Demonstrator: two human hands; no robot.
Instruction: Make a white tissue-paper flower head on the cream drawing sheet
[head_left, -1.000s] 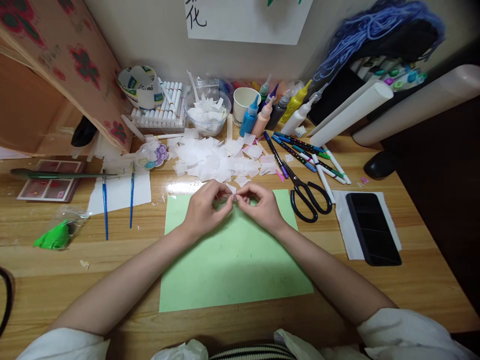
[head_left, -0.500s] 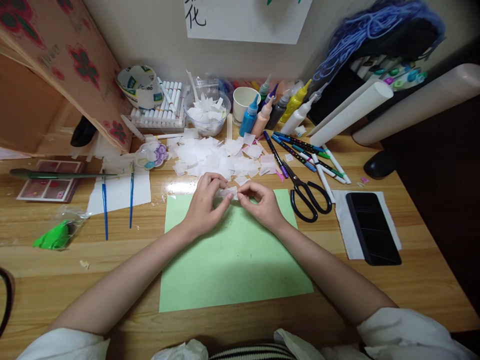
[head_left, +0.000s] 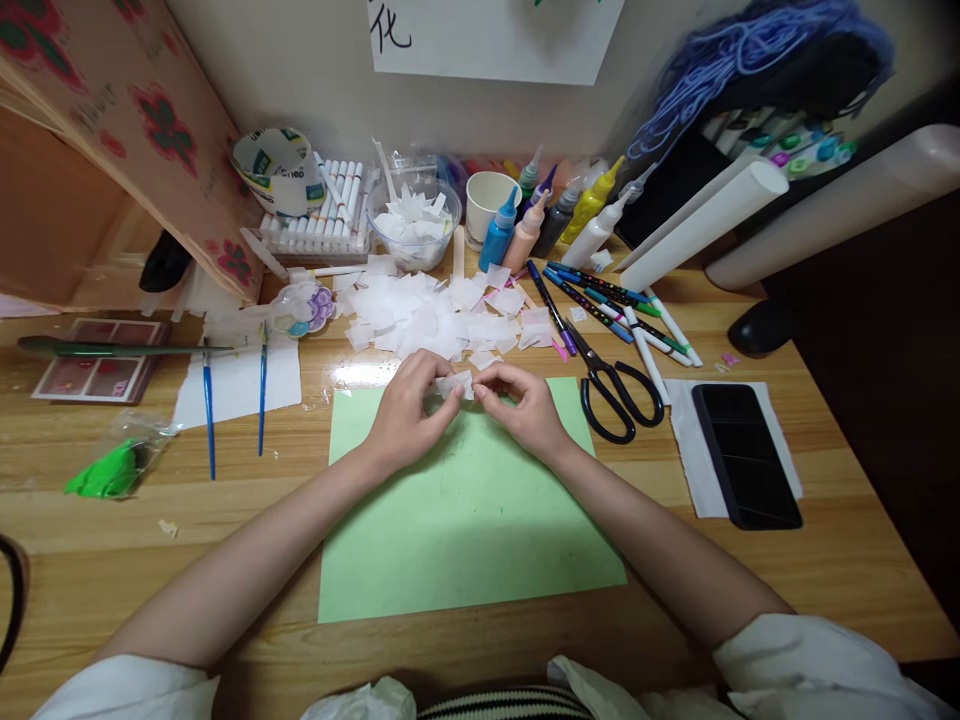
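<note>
Between my two hands is a small piece of thin white paper (head_left: pixel 456 383), held over the top of a green sheet of paper (head_left: pixel 472 530). My left hand (head_left: pixel 412 410) pinches it from the left, thumb against fingers. On the other side, the thumb and forefinger of my right hand (head_left: pixel 521 405) close on its right edge. Just beyond my fingers lies a pile of white paper pieces (head_left: pixel 420 310). Black-handled scissors (head_left: pixel 604 385) rest on the table to the right of my right hand.
Behind the pile stand a clear bowl (head_left: pixel 415 228) of paper scraps, a paper cup (head_left: pixel 489 205) and several paint bottles (head_left: pixel 525 230). Marker pens (head_left: pixel 619 305) lie at the right, near a black phone (head_left: pixel 746 455). Two blue paintbrushes (head_left: pixel 262 390) lie at the left.
Both hands stay almost in place with the paper piece between them. The fingertips have shifted very slightly, and the rest of the table looks the same.
</note>
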